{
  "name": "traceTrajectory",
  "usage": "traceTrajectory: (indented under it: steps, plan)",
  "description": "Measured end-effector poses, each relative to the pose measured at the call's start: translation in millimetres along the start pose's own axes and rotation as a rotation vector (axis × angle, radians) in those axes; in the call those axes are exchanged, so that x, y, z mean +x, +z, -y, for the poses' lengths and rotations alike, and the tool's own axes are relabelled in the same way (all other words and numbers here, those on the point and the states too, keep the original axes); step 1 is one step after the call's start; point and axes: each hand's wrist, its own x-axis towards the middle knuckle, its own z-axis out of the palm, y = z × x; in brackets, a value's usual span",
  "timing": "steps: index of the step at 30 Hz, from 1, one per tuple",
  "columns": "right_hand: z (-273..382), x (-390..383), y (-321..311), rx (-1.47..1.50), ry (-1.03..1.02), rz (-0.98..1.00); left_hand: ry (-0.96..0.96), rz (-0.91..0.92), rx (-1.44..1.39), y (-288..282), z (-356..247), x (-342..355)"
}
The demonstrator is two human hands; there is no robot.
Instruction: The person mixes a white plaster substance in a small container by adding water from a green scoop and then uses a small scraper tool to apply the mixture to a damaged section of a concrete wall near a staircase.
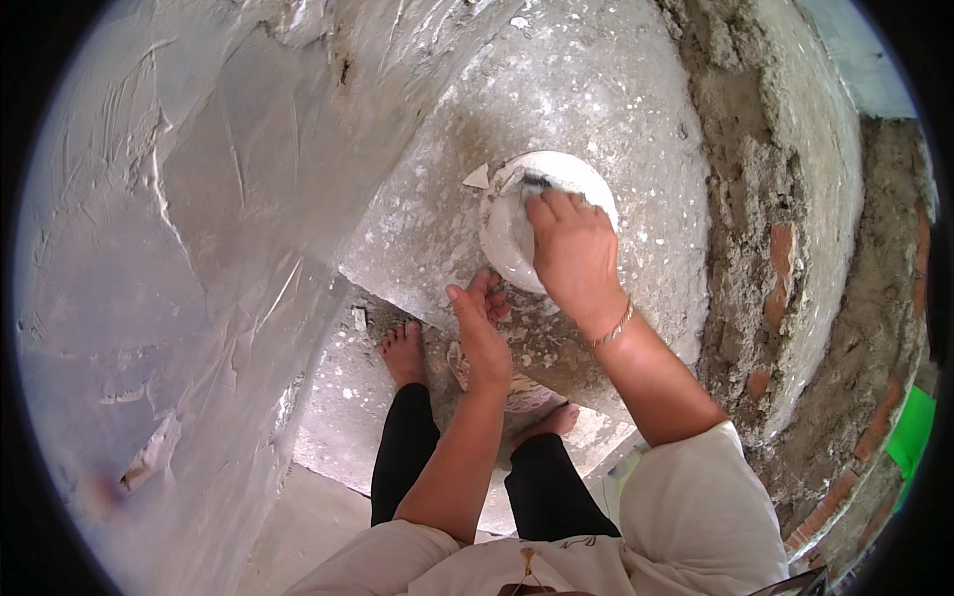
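A round white bucket (599,184), its rim smeared with white plaster, stands on the speckled concrete ledge. My right hand (574,248) reaches over its opening with the fingers curled closed. Just beyond those fingertips a small dark piece (537,181) shows inside the bucket, perhaps part of a tool; my hand covers whatever it grips. Close to the bucket's near left side is my left hand (484,323), thumb and fingers apart, holding nothing. A pale triangular flake (477,177) lies against the far left of the rim.
On the left rises a grey plastered wall (199,248) with ridges. Rough masonry (755,199) with exposed bricks (780,268) runs along the right. My bare feet (403,353) are on a lower level. A green patch (911,432) shows at the far right.
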Motion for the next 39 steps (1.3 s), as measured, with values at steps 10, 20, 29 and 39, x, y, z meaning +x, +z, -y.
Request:
traceTrajectory:
  steps: [10,20,29,39]
  plan:
    - [-53.2,-8.9,-40.5,0.592,0.467,0.190,-0.004,0.060,0.013,-7.9,-5.5,1.1]
    - [-137.2,-13.1,-3.2,1.000,0.695,0.290,-0.016,0.099,0.004,-4.7,-4.7,2.7]
    - [-127.5,-31.1,15.2,1.103,0.777,0.252,-0.037,0.097,0.025,-6.7,-9.6,1.9]
    - [-81.3,-50.8,16.2,0.682,0.757,0.083,-0.008,0.107,0.062,-6.9,-8.2,1.6]
